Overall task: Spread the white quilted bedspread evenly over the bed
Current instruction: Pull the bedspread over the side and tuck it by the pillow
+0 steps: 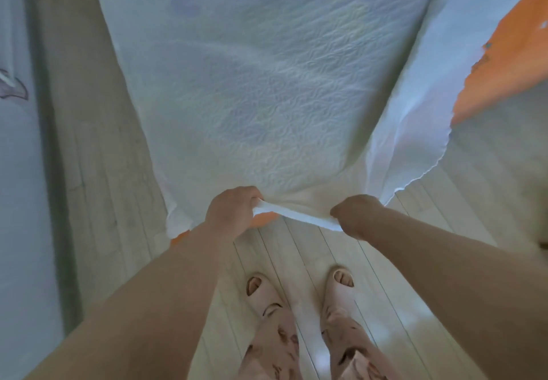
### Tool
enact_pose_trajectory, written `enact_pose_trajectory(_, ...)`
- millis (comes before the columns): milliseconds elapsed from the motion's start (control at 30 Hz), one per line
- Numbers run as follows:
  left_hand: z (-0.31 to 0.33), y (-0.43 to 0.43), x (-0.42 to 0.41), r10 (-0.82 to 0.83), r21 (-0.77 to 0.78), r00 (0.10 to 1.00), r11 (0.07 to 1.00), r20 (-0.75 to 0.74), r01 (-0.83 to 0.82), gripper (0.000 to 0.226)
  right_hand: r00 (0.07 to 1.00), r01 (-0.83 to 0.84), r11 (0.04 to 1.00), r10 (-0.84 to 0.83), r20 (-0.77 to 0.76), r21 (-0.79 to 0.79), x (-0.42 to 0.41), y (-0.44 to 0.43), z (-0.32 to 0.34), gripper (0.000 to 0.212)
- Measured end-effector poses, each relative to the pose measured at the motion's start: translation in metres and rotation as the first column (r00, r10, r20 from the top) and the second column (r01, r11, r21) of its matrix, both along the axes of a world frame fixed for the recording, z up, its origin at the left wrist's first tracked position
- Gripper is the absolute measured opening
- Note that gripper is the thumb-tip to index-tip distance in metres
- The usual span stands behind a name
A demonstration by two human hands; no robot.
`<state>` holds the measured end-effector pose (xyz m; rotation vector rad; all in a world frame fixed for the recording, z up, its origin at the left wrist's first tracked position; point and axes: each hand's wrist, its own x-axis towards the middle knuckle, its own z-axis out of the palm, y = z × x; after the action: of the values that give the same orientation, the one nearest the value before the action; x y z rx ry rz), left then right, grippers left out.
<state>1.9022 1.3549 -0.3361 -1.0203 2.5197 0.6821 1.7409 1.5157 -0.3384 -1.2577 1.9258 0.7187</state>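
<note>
Forearms reach forward, head view. Left hand and right hand each curl round the near hem of the white quilted bedspread, bunched taut between them. It stretches away over orange bedding, above the plank floor.

The left hand and right hand are bare, as are both forearms. The legs wear pale pink trousers printed with small dark shapes, and the feet pale pink open-toed slippers.
</note>
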Motion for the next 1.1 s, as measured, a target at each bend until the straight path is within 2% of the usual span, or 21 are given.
enact_pose_trajectory(100, 0.007, 0.016, -0.006, -0.082, -0.005, 0.994, 0.997, 0.071, 0.082, 0.026, 1.000, -0.009, 1.000, 0.009, 0.015, -0.004, -0.010, 0.010, -0.002, 0.046)
enact_pose_trajectory(233, 0.004, 0.034, -0.014, -0.140, 0.134, 0.968, 0.984, 0.209, 0.114, 0.025, 1.000, -0.016, 1.000, 0.016, 0.018, 0.026, -0.023, 0.023, -0.002, 0.045)
enact_pose_trajectory(367, -0.008, 0.051, -0.003, -0.082, 0.193, 0.962, 0.981, 0.262, 0.032, 0.040, 0.994, -0.058, 0.994, 0.049, 0.099, 0.092, -0.019, 0.027, 0.001, 0.017)
enact_pose_trajectory(400, -0.008, 0.053, 0.001, -0.060, 0.191, 0.959, 0.982, 0.277, 0.006, 0.043, 0.992, -0.067, 0.996, 0.060, 0.108, 0.065, -0.016, 0.025, 0.001, 0.010)
enact_pose_trajectory(467, -0.006, 0.055, 0.007, 0.005, 0.183, 0.958, 0.981, 0.288, -0.060, 0.045, 0.991, -0.082, 0.996, 0.084, 0.104, -0.025, -0.009, 0.016, -0.002, 0.012)
enact_pose_trajectory(533, -0.004, 0.054, 0.016, 0.083, 0.165, 0.959, 0.977, 0.271, -0.132, 0.037, 0.990, -0.085, 0.988, 0.099, 0.104, -0.126, 0.001, 0.003, -0.005, 0.028)
enact_pose_trajectory(600, -0.006, 0.049, 0.030, 0.202, 0.177, 0.944, 0.951, 0.260, -0.252, 0.023, 0.984, -0.103, 0.975, 0.130, 0.125, -0.196, 0.012, -0.010, -0.006, 0.033)
enact_pose_trajectory(733, -0.019, 0.033, 0.065, 0.451, 0.200, 0.852, 0.839, 0.268, -0.506, 0.026, 0.967, -0.166, 0.948, 0.210, 0.142, -0.272, 0.037, -0.042, -0.009, 0.032)
enact_pose_trajectory(833, -0.025, 0.017, 0.091, 0.580, 0.205, 0.783, 0.758, 0.224, -0.619, 0.022, 0.960, -0.190, 0.937, 0.240, 0.145, -0.294, 0.055, -0.066, -0.015, 0.032)
enact_pose_trajectory(967, -0.039, -0.008, 0.115, 0.757, 0.284, 0.639, 0.588, 0.137, -0.757, 0.034, 0.960, -0.194, 0.927, 0.246, 0.131, -0.322, 0.085, -0.102, -0.035, 0.031)
enact_pose_trajectory(1100, -0.076, -0.040, 0.142, 0.858, 0.359, 0.482, 0.399, 0.178, -0.844, 0.012, 0.968, -0.149, 0.924, 0.209, 0.139, -0.353, 0.126, -0.133, -0.073, 0.028)
